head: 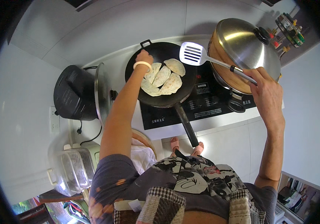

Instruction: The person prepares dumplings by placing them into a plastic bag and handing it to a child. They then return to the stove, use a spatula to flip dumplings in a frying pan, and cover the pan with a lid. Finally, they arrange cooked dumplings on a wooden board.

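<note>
In my right hand (266, 92) is the handle of a slotted metal turner (195, 53). The turner's head is raised, with its blade over the right rim of a black frying pan (162, 102). Several half-moon filled dough pockets (169, 85) lie in the pan, some with light brown spots. My left hand (144, 57), with a pale bangle at the wrist, reaches over the pan's far left part, just beyond the pockets. Its fingers point down and are curled; whether they hold or touch anything is hidden.
The pan sits on a black induction cooktop (204, 107), its long handle (186, 126) jutting past the counter's front edge. A wooden steamer (221, 56) under a domed metal lid (246, 44) stands at right. Left are a black cooker (74, 92), an upright glass lid (100, 95) and clear plastic containers (73, 170).
</note>
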The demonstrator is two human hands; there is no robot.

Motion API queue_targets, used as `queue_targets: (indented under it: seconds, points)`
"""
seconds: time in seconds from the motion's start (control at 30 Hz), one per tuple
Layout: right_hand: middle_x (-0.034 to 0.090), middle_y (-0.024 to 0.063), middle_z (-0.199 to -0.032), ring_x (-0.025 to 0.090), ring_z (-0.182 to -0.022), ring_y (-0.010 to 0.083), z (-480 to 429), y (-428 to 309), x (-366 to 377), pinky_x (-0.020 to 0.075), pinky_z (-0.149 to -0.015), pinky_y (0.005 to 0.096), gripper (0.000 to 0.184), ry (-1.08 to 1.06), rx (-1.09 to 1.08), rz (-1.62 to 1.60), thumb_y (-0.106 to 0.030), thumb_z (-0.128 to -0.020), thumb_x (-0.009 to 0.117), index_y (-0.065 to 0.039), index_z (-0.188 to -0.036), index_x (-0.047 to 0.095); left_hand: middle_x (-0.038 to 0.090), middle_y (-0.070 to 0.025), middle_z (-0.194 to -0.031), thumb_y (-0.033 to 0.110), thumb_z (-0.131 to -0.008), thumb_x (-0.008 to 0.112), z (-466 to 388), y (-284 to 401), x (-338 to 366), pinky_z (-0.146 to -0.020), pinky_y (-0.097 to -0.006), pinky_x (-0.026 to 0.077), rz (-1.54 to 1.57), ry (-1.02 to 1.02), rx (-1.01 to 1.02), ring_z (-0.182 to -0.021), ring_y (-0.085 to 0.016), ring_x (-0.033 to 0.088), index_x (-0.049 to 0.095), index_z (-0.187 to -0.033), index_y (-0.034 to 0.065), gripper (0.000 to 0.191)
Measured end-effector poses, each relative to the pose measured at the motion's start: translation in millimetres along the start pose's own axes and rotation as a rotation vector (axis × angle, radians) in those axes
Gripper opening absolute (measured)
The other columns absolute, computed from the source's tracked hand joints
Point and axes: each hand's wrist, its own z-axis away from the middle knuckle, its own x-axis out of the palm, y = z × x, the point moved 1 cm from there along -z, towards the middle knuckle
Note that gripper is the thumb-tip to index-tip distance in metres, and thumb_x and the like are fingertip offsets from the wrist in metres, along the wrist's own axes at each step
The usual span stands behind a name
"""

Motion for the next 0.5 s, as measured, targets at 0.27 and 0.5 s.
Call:
queue_targets:
  seconds: [0.27,0.5]
  points:
    - [0.058,0.0091,-0.082,0.063,-0.074,0.0258,-45.2,-23.3,47.0,0.0498,-0.062,0.0354,0.014,0.033,-0.290,0.157,-0.005,-0.074,0.059,-0.007,-0.087,0.057,0.059,-0.0195,-0.103,0.018,-0.078,0.061,35.7,-31.3,-34.6,-0.084,-0.0421,0.048,-0.167,-0.026,0.168,-0.098,-0.036,0.058,0.055,-0.102,0.0024,0.029]
    - [0.059,0.0137,-0.085,0.063,-0.075,0.0291,-66.1,-42.4,80.1,0.0498,-0.064,0.0368,0.019,-0.090,-0.197,0.235,0.000,-0.076,0.055,-0.005,-0.094,0.054,0.057,-0.0228,-0.111,0.029,-0.075,0.068,55.7,-16.9,-10.0,-0.088,-0.0417,0.047,-0.396,-0.165,0.064,-0.104,-0.036,0.056,0.046,-0.118,-0.0013,0.057]
